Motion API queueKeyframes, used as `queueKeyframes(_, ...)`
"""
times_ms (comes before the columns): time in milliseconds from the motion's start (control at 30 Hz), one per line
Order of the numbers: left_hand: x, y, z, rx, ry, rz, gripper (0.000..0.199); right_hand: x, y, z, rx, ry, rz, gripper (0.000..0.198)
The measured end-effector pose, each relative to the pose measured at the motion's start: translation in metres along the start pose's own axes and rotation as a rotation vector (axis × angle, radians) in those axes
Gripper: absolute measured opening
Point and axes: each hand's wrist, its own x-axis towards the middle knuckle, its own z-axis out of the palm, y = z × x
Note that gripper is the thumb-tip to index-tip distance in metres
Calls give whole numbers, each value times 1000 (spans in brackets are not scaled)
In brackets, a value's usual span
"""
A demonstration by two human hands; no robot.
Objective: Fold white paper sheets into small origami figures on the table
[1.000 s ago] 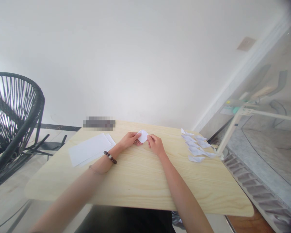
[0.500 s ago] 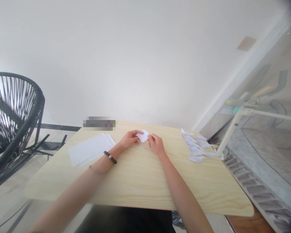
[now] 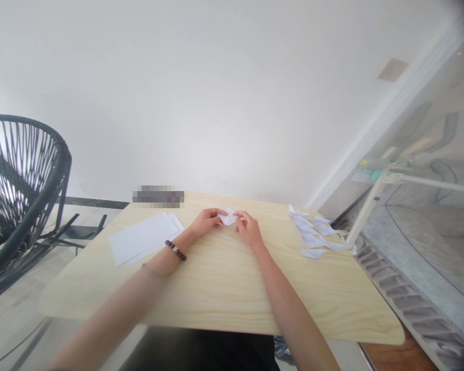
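Observation:
Between my hands, above the middle of the table, is a small folded piece of white paper (image 3: 227,218). My left hand (image 3: 208,221), with a dark beaded bracelet at its wrist, pinches the paper's left side. On the right side, my right hand (image 3: 248,226) grips the paper's edge between thumb and fingertips. At the table's right lie several folded white paper pieces (image 3: 311,240) with pointed ends, set out in rows. Flat white paper sheets (image 3: 145,239) overlap one another left of my left forearm.
The light wooden table (image 3: 216,288) meets a white wall at its far edge. A blurred-out dark item (image 3: 158,197) sits at the back left corner. A black corded chair (image 3: 58,154) stands to the left, and a white metal frame (image 3: 365,216) rises beyond the right edge.
The folded paper has altered shape between my fingers, now looking wider with pointed sides. My right fingers have shifted slightly up along its edge; my left hand stays nearly still.

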Motion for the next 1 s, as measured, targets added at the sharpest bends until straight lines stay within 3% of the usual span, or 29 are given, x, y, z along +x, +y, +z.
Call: queueKeyframes(1000, -1, -1, -1, -19, 9, -35, 24, -2, -6, -2, 24, -36, -12, 25)
